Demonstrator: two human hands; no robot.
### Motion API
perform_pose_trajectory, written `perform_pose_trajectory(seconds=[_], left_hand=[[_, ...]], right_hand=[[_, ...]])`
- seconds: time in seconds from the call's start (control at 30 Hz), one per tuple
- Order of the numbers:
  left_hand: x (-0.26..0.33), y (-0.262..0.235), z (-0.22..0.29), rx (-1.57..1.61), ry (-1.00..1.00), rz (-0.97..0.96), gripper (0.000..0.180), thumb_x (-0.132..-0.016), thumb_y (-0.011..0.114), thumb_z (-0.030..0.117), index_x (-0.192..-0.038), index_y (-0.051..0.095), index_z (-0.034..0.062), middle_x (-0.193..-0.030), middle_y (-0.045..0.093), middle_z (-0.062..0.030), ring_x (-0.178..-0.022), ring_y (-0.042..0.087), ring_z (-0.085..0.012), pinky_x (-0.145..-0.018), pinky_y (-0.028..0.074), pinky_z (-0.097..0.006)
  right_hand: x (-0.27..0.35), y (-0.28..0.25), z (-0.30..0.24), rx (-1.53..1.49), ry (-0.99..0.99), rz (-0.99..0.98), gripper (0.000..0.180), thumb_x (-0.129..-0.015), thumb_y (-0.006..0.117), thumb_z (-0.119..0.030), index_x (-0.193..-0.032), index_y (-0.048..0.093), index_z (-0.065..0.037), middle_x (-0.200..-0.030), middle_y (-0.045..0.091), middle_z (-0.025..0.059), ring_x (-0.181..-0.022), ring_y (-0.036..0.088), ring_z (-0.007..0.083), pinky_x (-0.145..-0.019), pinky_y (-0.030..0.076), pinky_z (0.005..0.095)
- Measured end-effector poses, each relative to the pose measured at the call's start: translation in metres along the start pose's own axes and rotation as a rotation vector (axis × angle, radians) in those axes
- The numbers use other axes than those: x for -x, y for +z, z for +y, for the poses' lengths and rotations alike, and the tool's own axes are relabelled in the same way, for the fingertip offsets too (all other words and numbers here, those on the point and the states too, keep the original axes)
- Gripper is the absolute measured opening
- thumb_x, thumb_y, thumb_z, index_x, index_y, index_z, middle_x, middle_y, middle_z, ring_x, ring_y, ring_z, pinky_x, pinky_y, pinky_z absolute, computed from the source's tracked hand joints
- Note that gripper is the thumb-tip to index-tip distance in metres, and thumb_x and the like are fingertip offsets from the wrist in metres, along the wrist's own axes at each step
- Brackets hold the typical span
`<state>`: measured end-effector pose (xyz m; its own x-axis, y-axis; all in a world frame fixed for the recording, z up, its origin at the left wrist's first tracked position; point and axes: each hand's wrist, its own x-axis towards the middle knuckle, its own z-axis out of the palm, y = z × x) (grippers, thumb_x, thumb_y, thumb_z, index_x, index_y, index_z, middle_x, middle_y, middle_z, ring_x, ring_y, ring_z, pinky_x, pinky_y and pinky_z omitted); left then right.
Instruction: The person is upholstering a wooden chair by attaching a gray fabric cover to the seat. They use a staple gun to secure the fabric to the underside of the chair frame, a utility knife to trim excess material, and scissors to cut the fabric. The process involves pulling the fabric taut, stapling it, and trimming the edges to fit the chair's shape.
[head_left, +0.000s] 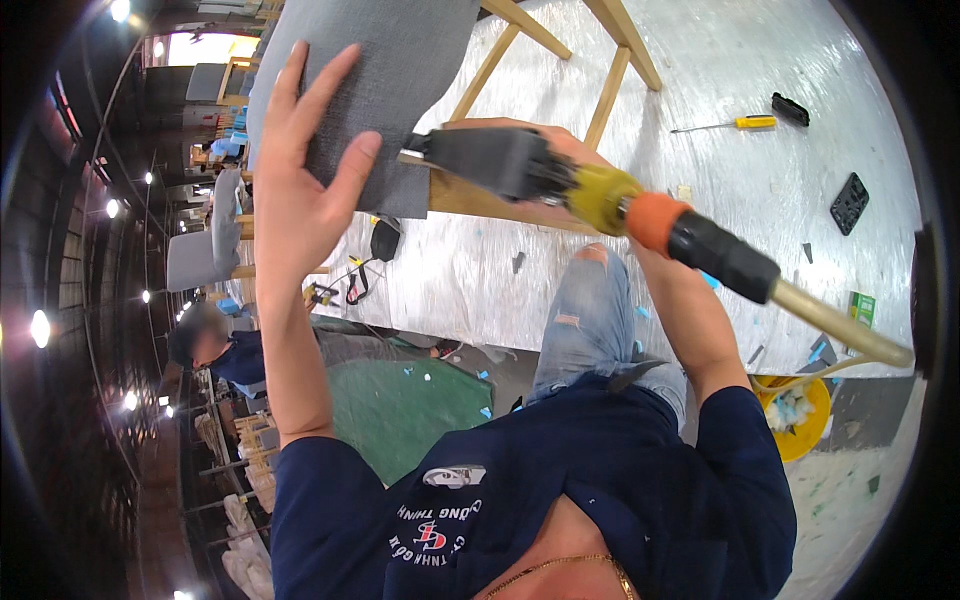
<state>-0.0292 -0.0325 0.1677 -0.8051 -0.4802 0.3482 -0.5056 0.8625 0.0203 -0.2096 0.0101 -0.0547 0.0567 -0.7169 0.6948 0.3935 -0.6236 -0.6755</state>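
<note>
A wooden chair with grey fabric upholstery (400, 70) lies at the top centre, its pale wooden legs pointing right. My left hand (305, 175) rests on the fabric with its fingers spread and holds nothing. From the right, my right hand (568, 145) grips a black and yellow air staple gun (495, 160), which hides most of its fingers. The gun's nose is at the fabric's edge, close above the wooden rail (490, 203); I cannot tell whether it touches. An orange and black coupling (655, 222) joins the gun to a beige air hose (835, 322).
The chair lies on a film-covered table (470, 290). On its right are a yellow-handled screwdriver (755, 122), a black plastic piece (790, 108), a black plate (849, 204) and a green box (860, 308). A yellow bucket (822, 425) stands below. Another person (235, 355) is at left.
</note>
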Motion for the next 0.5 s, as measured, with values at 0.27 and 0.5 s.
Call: perform_pose_trajectory(seconds=[0.27,0.5], left_hand=[[0.022,0.041,-0.044,0.201,-0.048,0.666,0.05,-0.1,0.034,0.03,-0.121,0.066,-0.0017,-0.13,0.063,-0.0164,-0.124,0.055,-0.0282,-0.109,0.037,-0.043],[-0.011,0.074,-0.002,0.201,-0.136,0.904,0.057,-0.098,0.025,0.029,-0.099,0.07,-0.0055,-0.114,0.067,-0.0207,-0.112,0.059,-0.0305,-0.103,0.043,-0.046]], right_hand=[[0.214,-0.044,0.012,0.002,0.571,0.897,0.063,-0.085,0.07,-0.007,-0.143,0.047,-0.004,-0.134,0.056,0.0094,-0.124,0.054,0.0194,-0.108,0.039,0.0322],[0.457,-0.067,-0.016,-0.122,0.795,1.487,0.053,-0.093,0.063,-0.018,-0.142,0.046,-0.011,-0.116,0.063,0.0164,-0.091,0.068,0.0275,-0.063,0.061,0.0412]])
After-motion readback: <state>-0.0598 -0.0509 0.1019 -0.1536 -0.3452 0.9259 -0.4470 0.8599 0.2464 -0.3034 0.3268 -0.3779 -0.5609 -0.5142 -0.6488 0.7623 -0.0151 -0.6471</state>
